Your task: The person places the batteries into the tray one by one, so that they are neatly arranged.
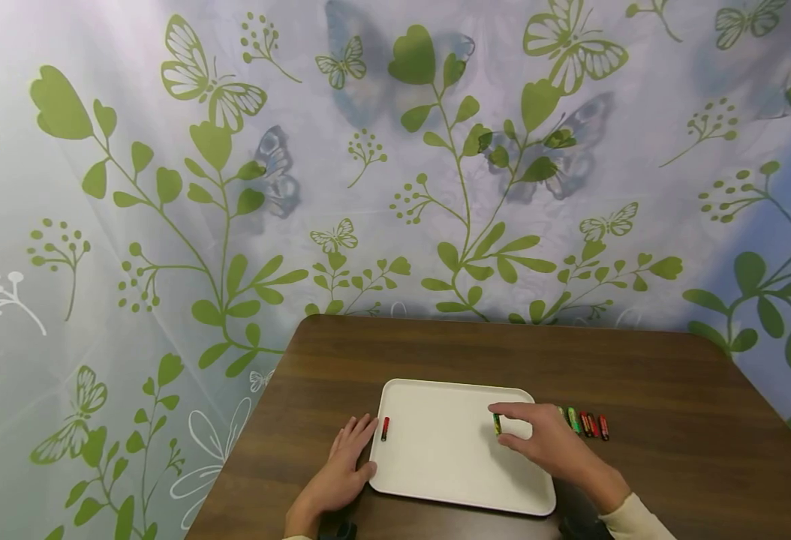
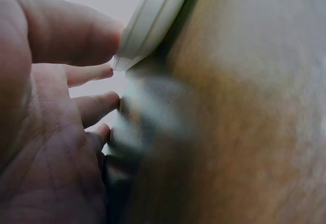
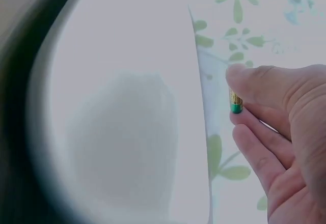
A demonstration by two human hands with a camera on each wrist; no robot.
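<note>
A small green battery [image 1: 497, 424] with gold markings is pinched between the thumb and fingertips of my right hand [image 1: 549, 441], above the right part of a white tray [image 1: 443, 442]. The right wrist view shows the green end of this battery [image 3: 236, 107] below the thumb. My left hand [image 1: 341, 474] lies at the tray's left edge with its fingers extended; in the left wrist view the thumb [image 2: 76, 33] touches the tray's rim [image 2: 153, 20]. Just inside that edge, a red and black battery [image 1: 385, 429] lies on the tray.
Several batteries lie side by side on the brown table [image 1: 666, 465] right of the tray, among them a green one [image 1: 574, 420] and a red one [image 1: 603, 427]. Behind the table hangs a curtain [image 1: 368, 187] printed with leaves and butterflies.
</note>
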